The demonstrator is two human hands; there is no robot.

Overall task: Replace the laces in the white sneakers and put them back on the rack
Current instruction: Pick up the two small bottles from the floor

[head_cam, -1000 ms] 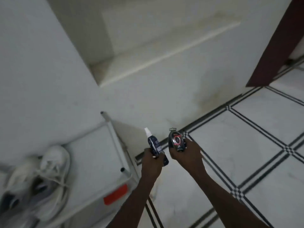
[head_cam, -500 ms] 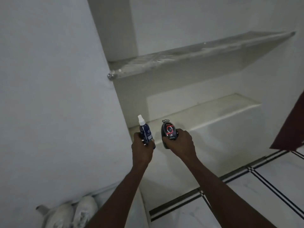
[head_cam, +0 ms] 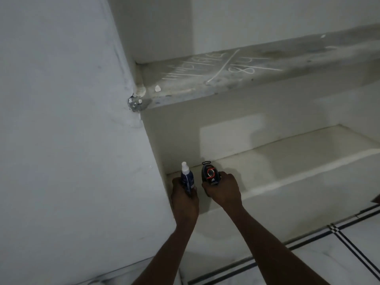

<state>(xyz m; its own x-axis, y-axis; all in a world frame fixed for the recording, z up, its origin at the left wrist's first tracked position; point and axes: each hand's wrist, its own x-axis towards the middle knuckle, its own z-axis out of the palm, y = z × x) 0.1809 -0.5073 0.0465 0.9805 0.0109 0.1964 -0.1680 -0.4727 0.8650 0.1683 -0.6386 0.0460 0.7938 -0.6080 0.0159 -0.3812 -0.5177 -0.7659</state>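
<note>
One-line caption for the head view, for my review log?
Left hand grips a blue spray bottle, right hand a black packet, at the lower wall shelf.

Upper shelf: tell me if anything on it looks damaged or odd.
Yes. The upper shelf is grey and stained, with white scrawled marks and a long diagonal line across it. Its left front corner looks chipped, with rough white blobs where it meets the wall. The lower shelf looks plain by comparison.

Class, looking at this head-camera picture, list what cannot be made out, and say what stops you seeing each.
- Spray bottle base: hidden by the left hand.
- Dark package label: too small and dim to read.
- White sneakers and rack: outside the frame.
- Upper shelf chalk marks: too faint to read.
</note>
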